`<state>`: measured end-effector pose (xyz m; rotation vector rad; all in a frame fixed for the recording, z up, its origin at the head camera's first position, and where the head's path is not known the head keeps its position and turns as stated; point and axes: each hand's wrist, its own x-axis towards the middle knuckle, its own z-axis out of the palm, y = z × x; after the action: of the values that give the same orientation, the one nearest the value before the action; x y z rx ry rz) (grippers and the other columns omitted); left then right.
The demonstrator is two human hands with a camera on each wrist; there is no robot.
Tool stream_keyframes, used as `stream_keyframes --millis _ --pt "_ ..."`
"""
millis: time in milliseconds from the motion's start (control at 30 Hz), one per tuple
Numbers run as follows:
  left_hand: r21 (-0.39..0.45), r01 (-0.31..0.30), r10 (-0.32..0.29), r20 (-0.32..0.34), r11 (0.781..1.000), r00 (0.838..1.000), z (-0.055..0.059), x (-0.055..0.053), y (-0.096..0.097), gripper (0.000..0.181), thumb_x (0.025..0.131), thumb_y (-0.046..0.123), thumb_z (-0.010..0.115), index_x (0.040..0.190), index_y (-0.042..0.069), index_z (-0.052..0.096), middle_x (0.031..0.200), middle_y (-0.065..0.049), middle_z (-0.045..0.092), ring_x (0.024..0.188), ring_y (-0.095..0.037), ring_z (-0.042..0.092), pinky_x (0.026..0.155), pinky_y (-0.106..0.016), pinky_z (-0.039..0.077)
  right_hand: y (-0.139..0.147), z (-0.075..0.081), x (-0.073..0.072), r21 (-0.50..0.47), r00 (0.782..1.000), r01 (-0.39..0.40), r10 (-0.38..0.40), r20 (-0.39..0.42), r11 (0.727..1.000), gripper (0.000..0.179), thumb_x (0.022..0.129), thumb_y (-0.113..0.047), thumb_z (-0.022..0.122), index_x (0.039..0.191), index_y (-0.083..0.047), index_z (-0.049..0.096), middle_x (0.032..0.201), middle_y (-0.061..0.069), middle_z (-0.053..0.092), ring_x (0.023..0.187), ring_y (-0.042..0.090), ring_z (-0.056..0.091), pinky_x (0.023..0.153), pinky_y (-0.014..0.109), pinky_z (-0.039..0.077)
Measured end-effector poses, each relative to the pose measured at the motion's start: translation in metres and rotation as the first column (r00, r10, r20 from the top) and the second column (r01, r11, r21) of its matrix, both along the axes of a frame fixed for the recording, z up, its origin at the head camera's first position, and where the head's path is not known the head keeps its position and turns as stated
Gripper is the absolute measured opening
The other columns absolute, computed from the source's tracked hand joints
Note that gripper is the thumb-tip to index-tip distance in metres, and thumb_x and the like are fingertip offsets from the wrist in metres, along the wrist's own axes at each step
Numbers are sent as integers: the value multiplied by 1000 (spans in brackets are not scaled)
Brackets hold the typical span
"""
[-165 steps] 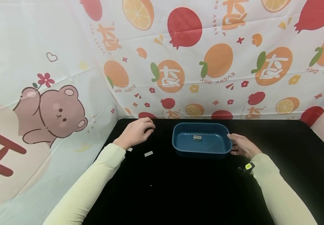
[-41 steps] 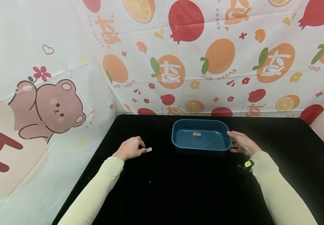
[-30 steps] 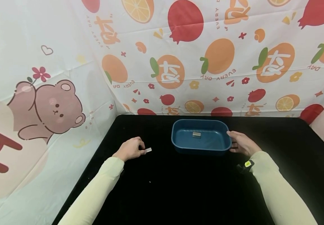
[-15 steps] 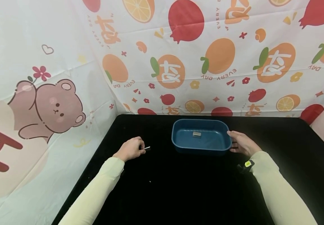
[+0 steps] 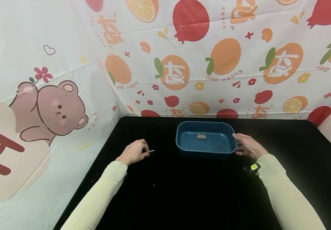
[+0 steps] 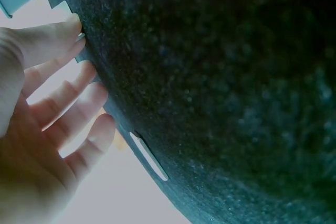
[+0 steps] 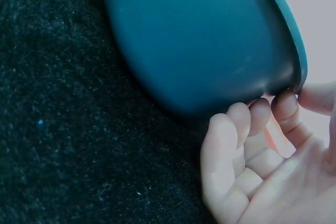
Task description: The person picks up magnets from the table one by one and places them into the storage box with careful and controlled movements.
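Cloth behind, the left hand pinches one of two strips, the right hand grips one tub holding one block.

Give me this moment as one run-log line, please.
left hand: pinches thin pale piece | right hand: grips blue tub at right end | small metallic block: inside tub | another pale strip: on black table

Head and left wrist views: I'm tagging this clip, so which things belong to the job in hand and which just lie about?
Likely in the job:
left hand, pinching a thin piece
right hand, holding the blue tray
metallic block in the tray
pale strip, unheld, less certain

Probably just lying about:
white speck on the black table
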<state>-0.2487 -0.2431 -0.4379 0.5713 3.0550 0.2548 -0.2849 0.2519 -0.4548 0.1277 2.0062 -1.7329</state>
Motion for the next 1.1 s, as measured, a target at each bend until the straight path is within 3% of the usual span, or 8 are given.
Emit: stream_keyframes --millis 200,700,1100 --pt "9 9 -9 -12 1000 1000 1 0 0 9 87 24 76 78 22 72 110 2 66 99 -21 64 83 -43 55 -1 1 0 14 1000 1 -1 -3 1000 38 103 -48 45 122 -15 49 90 -4 64 80 11 65 74 30 57" --pt "16 31 -30 -47 999 998 2 0 1 7 87 22 75 80 20 75 110 0 67 104 -23 63 87 -44 55 -1 1 1 12 1000 -3 3 -4 1000 35 102 -49 46 117 -18 51 89 -5 64 80 11 64 75 30 57" --pt "66 65 -62 -49 996 997 11 -4 0 7 90 21 73 86 17 78 113 -3 68 106 -25 62 92 -46 54 0 0 0 16 1000 -10 10 -8 1000 35 102 -49 46 116 -18 52 90 -5 64 80 11 64 75 30 57"
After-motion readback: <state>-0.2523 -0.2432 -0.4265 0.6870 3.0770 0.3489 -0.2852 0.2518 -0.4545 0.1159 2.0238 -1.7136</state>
